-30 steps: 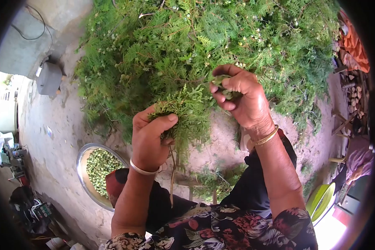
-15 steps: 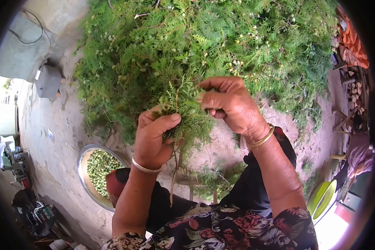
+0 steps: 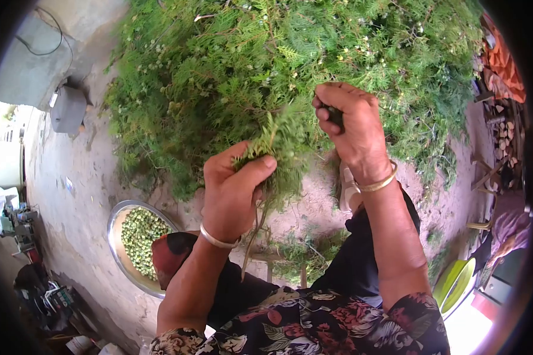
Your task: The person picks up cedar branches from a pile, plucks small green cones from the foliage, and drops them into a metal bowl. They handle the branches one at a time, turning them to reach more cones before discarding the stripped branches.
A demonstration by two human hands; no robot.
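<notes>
A leafy conifer sprig (image 3: 287, 145) is pinched between the thumb and fingers of my left hand (image 3: 234, 183), its thin brown stem hanging toward my lap. My right hand (image 3: 355, 121) is up and to the right of the sprig, apart from it. Its fingers are curled closed, and whatever lies inside them cannot be made out. Beyond both hands rises a big heap of green conifer branches (image 3: 219, 77) dotted with small pale cones. By my left knee a metal basin (image 3: 114, 236) holds many small green cones (image 3: 142, 239).
Grey concrete floor (image 3: 89, 195) runs along the left, with a grey metal container (image 3: 68, 111) farther off. At the right are a yellow-green basin (image 3: 456, 284), stacked firewood (image 3: 504, 142) and an orange cloth (image 3: 503, 59). Loose clippings (image 3: 314, 251) lie between my legs.
My right hand has pulled away from the sprig, up and to the right, with fingers closed. My left hand has shifted slightly right and up, still holding the sprig.
</notes>
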